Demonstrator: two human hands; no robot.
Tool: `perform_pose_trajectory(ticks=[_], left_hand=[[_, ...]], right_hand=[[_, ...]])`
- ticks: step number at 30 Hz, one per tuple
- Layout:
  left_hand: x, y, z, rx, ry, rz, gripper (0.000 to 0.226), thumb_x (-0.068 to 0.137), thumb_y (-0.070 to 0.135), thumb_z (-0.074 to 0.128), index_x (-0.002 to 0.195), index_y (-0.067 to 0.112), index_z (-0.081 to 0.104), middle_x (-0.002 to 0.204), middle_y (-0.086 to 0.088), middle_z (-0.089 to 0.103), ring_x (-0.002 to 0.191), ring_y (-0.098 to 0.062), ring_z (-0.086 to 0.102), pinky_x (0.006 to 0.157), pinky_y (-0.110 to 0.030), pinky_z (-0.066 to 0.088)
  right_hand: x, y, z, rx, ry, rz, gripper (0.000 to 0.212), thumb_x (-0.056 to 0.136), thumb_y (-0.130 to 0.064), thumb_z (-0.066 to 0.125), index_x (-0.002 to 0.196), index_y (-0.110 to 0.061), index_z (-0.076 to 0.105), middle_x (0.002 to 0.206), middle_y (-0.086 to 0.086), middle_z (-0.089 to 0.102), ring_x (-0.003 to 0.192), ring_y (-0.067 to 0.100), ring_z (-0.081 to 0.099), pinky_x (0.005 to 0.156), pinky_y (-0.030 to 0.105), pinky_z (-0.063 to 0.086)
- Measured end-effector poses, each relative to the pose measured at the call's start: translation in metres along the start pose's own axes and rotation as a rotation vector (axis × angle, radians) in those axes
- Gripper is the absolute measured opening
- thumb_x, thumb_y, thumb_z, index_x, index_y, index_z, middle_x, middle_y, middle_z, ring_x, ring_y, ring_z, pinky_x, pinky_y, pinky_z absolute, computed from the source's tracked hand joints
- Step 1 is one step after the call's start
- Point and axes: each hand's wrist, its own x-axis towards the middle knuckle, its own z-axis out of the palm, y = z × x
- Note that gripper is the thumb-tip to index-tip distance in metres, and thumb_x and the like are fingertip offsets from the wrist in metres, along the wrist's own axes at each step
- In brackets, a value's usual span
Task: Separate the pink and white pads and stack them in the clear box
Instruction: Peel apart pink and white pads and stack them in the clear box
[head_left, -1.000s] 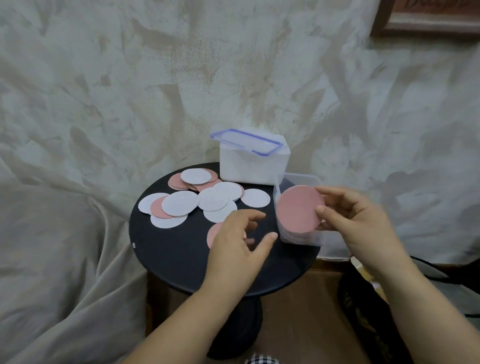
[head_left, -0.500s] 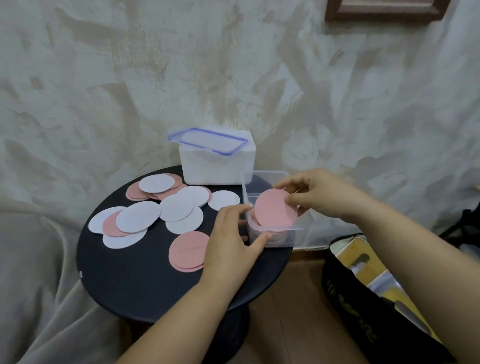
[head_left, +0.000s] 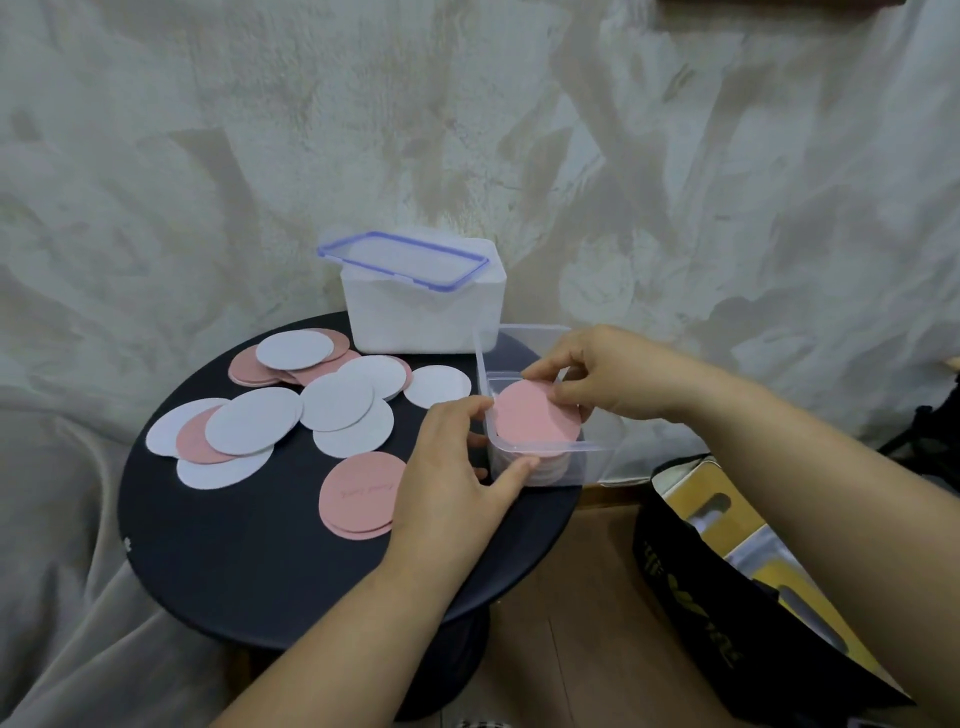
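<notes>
Right hand (head_left: 613, 379) is pinching the pink pad (head_left: 535, 421) lying atop the stack (head_left: 550, 467) inside the clear box (head_left: 597, 460) at the worktop (head_left: 249, 571) edge. Left hand (head_left: 452, 467) is gripping the box's near-left corner.

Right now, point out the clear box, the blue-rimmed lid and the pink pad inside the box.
clear box (head_left: 597, 465): head view, front wall.
blue-rimmed lid (head_left: 402, 260): head view, clear centre panel.
pink pad (head_left: 535, 422): head view, middle of top face.
</notes>
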Motion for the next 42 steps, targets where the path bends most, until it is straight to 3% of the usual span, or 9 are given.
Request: perform_pose_trajectory(ticks=[9,13,20,27,31,35,38,42], left_hand=[[-0.001,0.0,0.0,-0.008,0.001,0.01,0.051,0.072,0.028,0.076,0.114,0.032,0.048,0.103,0.023,0.044,0.093,0.001,0.054,0.072,-0.028,0.054],[-0.002,0.0,0.0,0.006,0.004,0.013,0.053,0.073,0.029,0.076,0.119,0.027,0.049,0.107,0.018,0.044,0.094,0.001,0.053,0.073,-0.027,0.054],[-0.003,-0.001,0.0,0.016,0.009,0.027,0.053,0.073,0.029,0.076,0.119,0.026,0.05,0.108,0.016,0.044,0.092,-0.001,0.054,0.073,-0.028,0.054],[-0.005,0.002,-0.005,-0.006,-0.001,0.017,0.051,0.075,0.025,0.075,0.12,0.027,0.051,0.107,0.018,0.047,0.095,0.001,0.055,0.077,-0.024,0.053],[-0.02,-0.006,-0.029,0.099,0.05,0.083,0.034,0.081,0.028,0.067,0.114,0.026,0.059,0.103,0.023,0.053,0.098,0.002,0.053,0.082,-0.017,0.049],[-0.033,-0.023,-0.069,0.285,0.09,0.105,0.03,0.08,0.038,0.051,0.104,0.028,0.065,0.107,0.02,0.059,0.1,0.0,0.053,0.084,-0.012,0.039],[-0.039,-0.036,-0.093,0.426,0.02,0.04,0.028,0.084,0.027,0.062,0.112,0.026,0.065,0.122,0.016,0.055,0.117,-0.008,0.05,0.095,-0.013,0.029],[-0.042,-0.046,-0.106,0.55,-0.182,0.08,0.042,0.088,0.038,0.057,0.129,0.029,0.053,0.141,0.018,0.04,0.135,-0.005,0.031,0.102,-0.013,0.018]], right_hand=[[0.001,-0.003,0.002,-0.138,-0.039,-0.046,0.034,0.088,-0.017,0.06,0.12,-0.026,0.061,0.083,-0.027,0.051,0.077,0.001,0.056,0.066,0.01,0.043],[0.0,0.0,0.003,-0.196,-0.055,-0.056,0.045,0.078,-0.032,0.072,0.122,-0.027,0.059,0.092,-0.021,0.055,0.087,0.004,0.055,0.074,0.015,0.04],[-0.001,-0.002,0.004,-0.259,-0.08,-0.077,0.04,0.08,-0.033,0.07,0.118,-0.024,0.063,0.087,-0.024,0.052,0.09,0.005,0.055,0.082,0.02,0.043],[-0.002,-0.004,0.004,-0.332,-0.104,-0.086,0.043,0.084,-0.035,0.064,0.125,-0.023,0.058,0.116,-0.007,0.059,0.094,0.009,0.055,0.086,0.026,0.045],[-0.004,-0.006,0.005,-0.367,-0.099,-0.079,0.043,0.087,-0.034,0.061,0.127,-0.024,0.056,0.122,-0.006,0.057,0.095,0.008,0.052,0.083,0.023,0.041],[-0.007,-0.007,0.006,-0.358,-0.036,-0.097,0.042,0.086,-0.032,0.062,0.128,-0.025,0.055,0.131,-0.004,0.052,0.106,0.011,0.053,0.094,0.03,0.044],[-0.012,-0.018,0.008,-0.293,0.114,-0.181,0.038,0.087,-0.031,0.06,0.125,-0.026,0.056,0.136,-0.005,0.046,0.112,0.007,0.047,0.098,0.024,0.038],[-0.019,-0.048,0.027,-0.18,0.256,-0.355,0.029,0.087,-0.028,0.062,0.116,-0.027,0.064,0.126,-0.007,0.054,0.106,-0.001,0.048,0.093,0.013,0.034]])
